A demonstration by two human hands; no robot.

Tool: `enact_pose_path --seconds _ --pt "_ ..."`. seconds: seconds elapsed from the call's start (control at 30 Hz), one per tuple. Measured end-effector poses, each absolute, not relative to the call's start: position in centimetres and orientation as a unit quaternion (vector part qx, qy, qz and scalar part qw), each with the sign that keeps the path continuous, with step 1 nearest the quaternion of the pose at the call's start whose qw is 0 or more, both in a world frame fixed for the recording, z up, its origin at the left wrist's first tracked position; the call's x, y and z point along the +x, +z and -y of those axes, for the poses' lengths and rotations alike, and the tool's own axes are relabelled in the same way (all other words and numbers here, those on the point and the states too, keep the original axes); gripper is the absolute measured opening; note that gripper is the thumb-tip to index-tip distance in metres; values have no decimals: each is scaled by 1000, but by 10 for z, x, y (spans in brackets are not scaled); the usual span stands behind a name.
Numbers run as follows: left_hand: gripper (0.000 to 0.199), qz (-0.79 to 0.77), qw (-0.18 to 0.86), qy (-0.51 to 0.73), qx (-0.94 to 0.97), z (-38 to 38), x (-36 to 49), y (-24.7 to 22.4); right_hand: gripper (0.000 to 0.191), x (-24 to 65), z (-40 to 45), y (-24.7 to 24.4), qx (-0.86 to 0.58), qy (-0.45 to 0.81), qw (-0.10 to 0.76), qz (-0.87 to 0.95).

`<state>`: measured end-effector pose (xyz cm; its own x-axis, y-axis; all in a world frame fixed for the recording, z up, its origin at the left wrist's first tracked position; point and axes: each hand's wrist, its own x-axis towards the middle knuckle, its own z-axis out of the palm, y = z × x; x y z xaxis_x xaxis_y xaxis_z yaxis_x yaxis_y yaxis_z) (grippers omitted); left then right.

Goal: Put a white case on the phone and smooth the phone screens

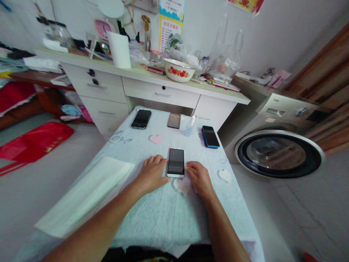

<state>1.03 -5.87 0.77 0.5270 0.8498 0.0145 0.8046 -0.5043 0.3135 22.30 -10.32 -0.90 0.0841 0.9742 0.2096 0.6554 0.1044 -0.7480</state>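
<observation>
A white-edged phone (176, 162) with a dark screen lies face up on the cloth-covered table (160, 218). My left hand (155, 172) rests at its left edge, thumb apart from the fingers, holding nothing. At the phone's right edge is my right hand (198, 177), its fingers curled together in a pinch; whatever they may hold is too small to make out. Farther back lie a black phone (141, 119) on the left, a phone case (174, 120) in the middle, a clear spray bottle (189, 126) and a blue-edged phone (210, 137) on the right.
A folded white cloth (89, 193) lies along the table's left side. Behind stands a desk (160, 91) with drawers, bearing a flowered bowl (180, 71) and a paper roll (119, 50). On the right is a washing machine (261, 120); a red bag (35, 142) lies on the floor left.
</observation>
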Motion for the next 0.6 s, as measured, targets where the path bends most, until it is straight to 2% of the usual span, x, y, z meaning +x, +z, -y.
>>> enact_pose_path --seconds 0.17,0.33,0.6 --pt "45 -487 122 79 861 65 15 11 15 216 105 -13 -618 288 398 614" --pt "50 -499 164 126 841 66 17 -1 15 210 107 -10 -589 338 422 600" --pt "46 -517 218 170 810 72 23 -3 20 201 108 -14 -558 433 535 464"
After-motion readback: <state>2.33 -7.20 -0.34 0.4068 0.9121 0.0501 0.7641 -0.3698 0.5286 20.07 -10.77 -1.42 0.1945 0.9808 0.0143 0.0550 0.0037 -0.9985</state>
